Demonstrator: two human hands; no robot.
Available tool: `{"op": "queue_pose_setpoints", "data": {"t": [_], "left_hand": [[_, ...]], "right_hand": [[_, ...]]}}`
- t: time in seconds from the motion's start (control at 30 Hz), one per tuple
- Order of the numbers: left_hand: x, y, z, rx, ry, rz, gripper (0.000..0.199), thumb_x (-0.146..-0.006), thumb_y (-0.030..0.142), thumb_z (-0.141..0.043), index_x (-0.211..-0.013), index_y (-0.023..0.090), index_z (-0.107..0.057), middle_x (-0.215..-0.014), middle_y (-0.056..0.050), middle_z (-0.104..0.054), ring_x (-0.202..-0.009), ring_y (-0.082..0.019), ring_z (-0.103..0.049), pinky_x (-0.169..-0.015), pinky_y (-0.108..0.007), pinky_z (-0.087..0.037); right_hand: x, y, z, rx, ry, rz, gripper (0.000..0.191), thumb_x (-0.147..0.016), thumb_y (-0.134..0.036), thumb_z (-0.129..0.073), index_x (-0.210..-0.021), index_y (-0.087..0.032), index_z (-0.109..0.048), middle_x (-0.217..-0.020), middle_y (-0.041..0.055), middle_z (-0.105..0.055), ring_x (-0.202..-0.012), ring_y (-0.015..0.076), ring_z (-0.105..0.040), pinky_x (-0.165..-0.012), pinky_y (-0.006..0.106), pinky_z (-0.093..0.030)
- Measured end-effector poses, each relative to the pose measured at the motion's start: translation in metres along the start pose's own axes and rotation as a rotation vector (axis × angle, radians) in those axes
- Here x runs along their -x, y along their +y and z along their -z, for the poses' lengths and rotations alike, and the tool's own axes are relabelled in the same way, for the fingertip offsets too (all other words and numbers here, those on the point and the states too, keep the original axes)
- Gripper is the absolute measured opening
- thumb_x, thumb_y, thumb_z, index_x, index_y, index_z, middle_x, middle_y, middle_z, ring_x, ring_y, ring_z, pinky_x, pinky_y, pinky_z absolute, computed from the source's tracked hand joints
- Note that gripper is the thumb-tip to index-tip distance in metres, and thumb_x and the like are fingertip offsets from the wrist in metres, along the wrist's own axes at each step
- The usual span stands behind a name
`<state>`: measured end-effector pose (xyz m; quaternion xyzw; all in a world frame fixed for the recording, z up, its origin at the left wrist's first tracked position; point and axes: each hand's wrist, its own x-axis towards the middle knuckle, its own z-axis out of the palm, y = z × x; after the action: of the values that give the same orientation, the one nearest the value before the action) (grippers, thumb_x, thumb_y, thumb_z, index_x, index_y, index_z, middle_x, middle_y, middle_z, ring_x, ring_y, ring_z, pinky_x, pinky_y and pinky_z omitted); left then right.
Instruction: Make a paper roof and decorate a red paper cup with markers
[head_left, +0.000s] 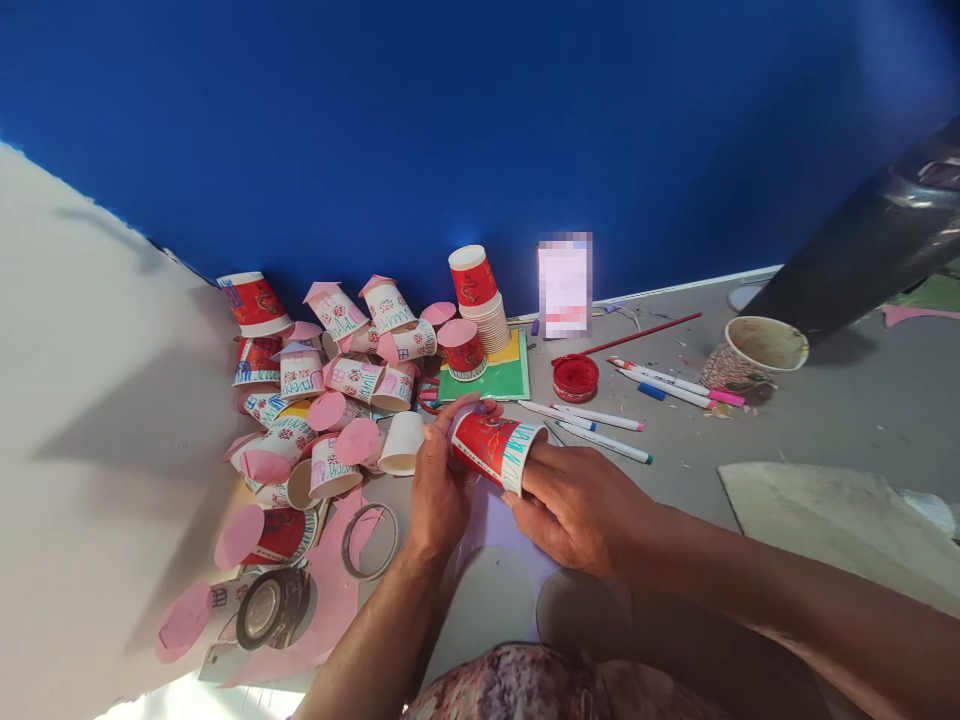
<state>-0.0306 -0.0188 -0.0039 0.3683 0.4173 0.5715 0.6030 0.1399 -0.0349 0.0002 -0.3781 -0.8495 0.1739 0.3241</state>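
In the middle of the head view a red paper cup (487, 446) lies on its side in the air, its white rim band drawn over with teal marks. My left hand (441, 480) wraps round its base end, where a bit of lilac paper shows. My right hand (577, 505) grips the open end, with fingers inside the cup and the thumb below the rim. Below my hands lies a lilac paper sheet (491, 520) with round cut-outs. Just left of my left hand a plain white cup (403, 444) rests on its side.
Decorated cups with pink paper tops (352, 378) are heaped at left, near tape rolls (371, 541). A cup stack (491, 325) stands behind on a green packet (480, 384). Rightward are markers (604, 442), a red paint pot (575, 378), a thin brush (637, 335) and a stained cup (757, 355).
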Motion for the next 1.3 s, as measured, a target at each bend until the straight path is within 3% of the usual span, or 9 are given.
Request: {"op": "queue_pose_setpoints", "data": {"t": [0.17, 0.3, 0.37, 0.5, 0.6, 0.77, 0.9, 1.07, 1.3], "left_hand": [[-0.007, 0.005, 0.002, 0.105, 0.006, 0.006, 0.062, -0.093, 0.073, -0.049, -0.126, 0.025, -0.07, -0.137, -0.011, -0.068, -0.125, -0.032, -0.064, -0.1, -0.045, -0.054], [-0.01, 0.005, 0.002, 0.09, 0.003, 0.031, 0.051, -0.098, 0.062, -0.048, -0.12, 0.024, -0.073, -0.136, -0.01, -0.068, -0.122, -0.03, -0.064, -0.099, -0.044, -0.053], [-0.009, 0.003, 0.002, 0.055, -0.008, 0.028, 0.05, -0.099, 0.06, -0.047, -0.123, 0.024, -0.073, -0.135, -0.01, -0.068, -0.117, -0.03, -0.066, -0.093, -0.042, -0.055], [-0.003, -0.001, 0.002, -0.016, -0.016, -0.024, 0.053, -0.099, 0.063, -0.047, -0.13, 0.027, -0.07, -0.134, -0.009, -0.069, -0.122, -0.03, -0.064, -0.089, -0.037, -0.056], [0.0, -0.003, 0.002, -0.017, -0.058, -0.081, 0.053, -0.091, 0.061, -0.063, -0.129, 0.026, -0.07, -0.131, -0.01, -0.071, -0.128, -0.032, -0.061, -0.095, -0.04, -0.055], [-0.004, -0.007, 0.001, 0.023, 0.001, -0.022, 0.042, -0.09, 0.053, -0.068, -0.122, 0.027, -0.074, -0.136, -0.01, -0.069, -0.126, -0.033, -0.064, -0.096, -0.042, -0.057], [-0.009, -0.011, 0.002, 0.106, -0.025, 0.049, 0.045, -0.091, 0.054, -0.067, -0.123, 0.022, -0.072, -0.13, -0.012, -0.073, -0.121, -0.032, -0.068, -0.1, -0.045, -0.056], [-0.01, -0.011, 0.0, 0.162, -0.004, 0.12, 0.045, -0.093, 0.055, -0.065, -0.118, 0.018, -0.073, -0.125, -0.012, -0.074, -0.121, -0.031, -0.067, -0.105, -0.046, -0.052], [-0.009, -0.011, -0.001, 0.187, 0.034, 0.17, 0.055, -0.094, 0.062, -0.058, -0.119, 0.015, -0.073, -0.124, -0.014, -0.074, -0.124, -0.033, -0.066, -0.107, -0.047, -0.051]], "right_hand": [[-0.007, -0.002, 0.012, -0.317, 0.106, -0.215, 0.019, -0.088, -0.02, -0.054, -0.069, -0.02, -0.055, -0.068, 0.0009, -0.059, -0.06, 0.0125, -0.05, -0.055, 0.026, -0.035], [-0.014, -0.001, 0.025, -0.799, -0.015, -0.61, 0.028, -0.085, -0.036, -0.061, -0.062, -0.021, -0.054, -0.052, -0.0023, -0.057, -0.049, 0.0116, -0.051, -0.049, 0.024, -0.038], [-0.017, 0.001, 0.028, -1.018, -0.031, -0.738, 0.035, -0.081, -0.046, -0.068, -0.06, -0.02, -0.055, -0.048, -0.0022, -0.058, -0.044, 0.0108, -0.051, -0.047, 0.024, -0.04], [-0.02, 0.007, 0.027, -1.286, -0.005, -0.838, 0.043, -0.069, -0.055, -0.081, -0.062, -0.019, -0.057, -0.044, -0.0028, -0.058, -0.04, 0.0095, -0.048, -0.044, 0.023, -0.039], [-0.02, 0.009, 0.025, -1.368, -0.007, -0.836, 0.048, -0.068, -0.06, -0.082, -0.067, -0.02, -0.057, -0.044, -0.0041, -0.056, -0.04, 0.0093, -0.047, -0.044, 0.023, -0.04], [-0.017, 0.008, 0.027, -1.217, -0.049, -0.669, 0.047, -0.08, -0.062, -0.073, -0.071, -0.018, -0.06, -0.06, -0.0022, -0.061, -0.049, 0.0089, -0.048, -0.046, 0.023, -0.036], [-0.015, 0.002, 0.029, -0.879, -0.037, -0.508, 0.032, -0.086, -0.05, -0.07, -0.083, -0.018, -0.066, -0.068, -0.0026, -0.057, -0.059, 0.0112, -0.046, -0.051, 0.024, -0.035], [-0.014, -0.004, 0.025, -0.388, -0.025, -0.338, 0.019, -0.089, -0.032, -0.066, -0.077, -0.019, -0.061, -0.073, -0.0005, -0.058, -0.062, 0.0123, -0.046, -0.056, 0.026, -0.033], [-0.009, -0.003, 0.019, -0.24, -0.055, -0.227, 0.021, -0.096, -0.03, -0.059, -0.077, -0.02, -0.056, -0.072, 0.0008, -0.06, -0.06, 0.0131, -0.047, -0.056, 0.027, -0.032]]}}
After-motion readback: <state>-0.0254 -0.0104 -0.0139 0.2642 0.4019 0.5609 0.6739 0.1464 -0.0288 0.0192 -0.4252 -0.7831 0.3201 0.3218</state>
